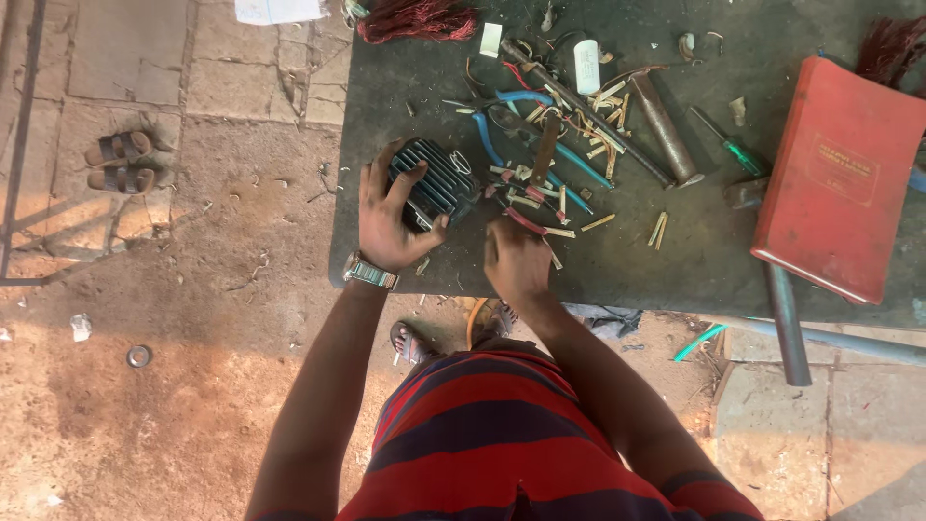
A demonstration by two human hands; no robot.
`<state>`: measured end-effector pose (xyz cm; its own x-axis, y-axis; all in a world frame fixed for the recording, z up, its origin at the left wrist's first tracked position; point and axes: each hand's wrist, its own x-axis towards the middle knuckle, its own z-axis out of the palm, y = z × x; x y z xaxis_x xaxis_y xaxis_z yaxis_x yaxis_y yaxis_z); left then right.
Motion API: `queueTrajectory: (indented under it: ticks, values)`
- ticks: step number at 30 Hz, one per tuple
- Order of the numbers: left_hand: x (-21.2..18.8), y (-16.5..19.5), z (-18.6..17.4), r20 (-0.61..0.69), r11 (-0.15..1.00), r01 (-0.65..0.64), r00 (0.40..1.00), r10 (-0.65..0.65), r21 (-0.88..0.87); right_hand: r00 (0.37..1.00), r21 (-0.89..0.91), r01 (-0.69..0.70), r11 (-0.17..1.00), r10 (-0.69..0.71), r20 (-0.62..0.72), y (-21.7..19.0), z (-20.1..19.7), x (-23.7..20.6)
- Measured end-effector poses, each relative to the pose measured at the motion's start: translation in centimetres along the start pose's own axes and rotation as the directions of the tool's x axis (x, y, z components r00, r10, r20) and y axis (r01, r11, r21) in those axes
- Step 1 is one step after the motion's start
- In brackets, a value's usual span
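The left hand (388,220) was clasped around a small ribbed dark motor housing (436,181), fingers spread over its near and left sides, holding it on the dark worktable (675,251) close to that table's left front corner. A metal wristwatch (369,272) sat on the left wrist. Just right of the housing, the right hand (516,260) was curled tight, knuckles up, over a thin reddish strip (526,222) that stuck out from its fingers; whether the fingers truly pinched it could not be told. Beyond the housing lay blue-handled pliers (526,130) amid scattered pale slivers (579,217), with a long metal rod (588,114) and a rusty cylinder (664,130) further right. A red book (839,178) lay well to the right of the housing, and a tuft of red wire (420,19) lay at the table's far edge. A pair of sandals (118,162) sat on the floor well left of the housing.
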<state>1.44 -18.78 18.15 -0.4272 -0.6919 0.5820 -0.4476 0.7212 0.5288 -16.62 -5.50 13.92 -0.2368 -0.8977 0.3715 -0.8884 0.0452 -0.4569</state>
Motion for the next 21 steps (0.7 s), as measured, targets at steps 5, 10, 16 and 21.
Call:
queueTrajectory:
  ticks: [5,10,16,21]
  values:
    - [-0.1,0.0,-0.1,0.009,0.999,0.027,1.000,-0.026,-0.033,0.995,-0.070,0.064,0.995,-0.058,0.086,0.3,0.1,-0.3]
    - [-0.1,0.1,-0.1,-0.018,1.000,-0.005,1.000,0.005,0.001,0.986,-0.013,0.166,0.986,-0.167,-0.020,0.5,0.0,-0.1]
    - [-0.2,-0.1,-0.2,0.005,1.000,0.010,1.000,-0.010,-0.020,0.994,-0.025,0.067,0.997,-0.065,0.086,0.1,-0.3,-0.1]
    - [-0.5,-0.7,0.5,-0.027,1.000,0.003,1.000,-0.003,0.001,0.999,0.003,0.039,0.999,-0.039,0.037,0.5,-0.9,1.8]
